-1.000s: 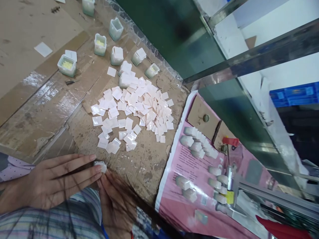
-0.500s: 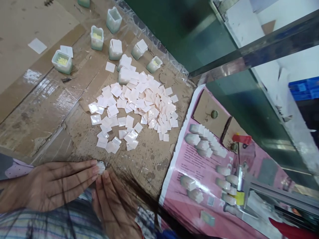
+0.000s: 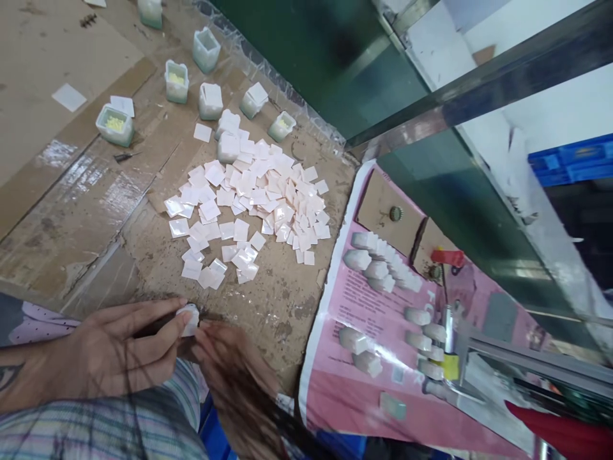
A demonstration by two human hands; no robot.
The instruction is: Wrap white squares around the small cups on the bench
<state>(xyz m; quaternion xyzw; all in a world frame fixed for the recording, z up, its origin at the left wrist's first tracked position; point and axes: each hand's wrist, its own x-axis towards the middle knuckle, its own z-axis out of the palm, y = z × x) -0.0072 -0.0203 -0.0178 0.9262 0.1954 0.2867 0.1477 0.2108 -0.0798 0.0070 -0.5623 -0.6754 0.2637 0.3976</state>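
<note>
Between the fingertips of my left hand (image 3: pixel 129 351) is a small whitish faceted piece (image 3: pixel 189 318), held low over the near edge of the cardboard-covered table. My right hand (image 3: pixel 234 364) meets it from the other side, its fingertips pinched at the piece's right end. Hair hangs across the right hand and hides part of it. Beyond both hands lies a spread pile of small white square pieces (image 3: pixel 258 185). Two loose squares (image 3: pixel 211 277) lie at the pile's near side.
Several small pale green cups (image 3: pixel 115 125) stand at the back, some with yellow bits inside. A thin dark tool (image 3: pixel 125 156) lies left. On a pink printed sheet (image 3: pixel 330 383) at right are rows of whitish faceted pieces (image 3: pixel 378 268), bottle caps on cardboard, and a metal fixture (image 3: pixel 449 338).
The left fingers, stretched flat before, are now bent around the whitish piece, and more of it shows. My right hand has turned. The view has shifted slightly.
</note>
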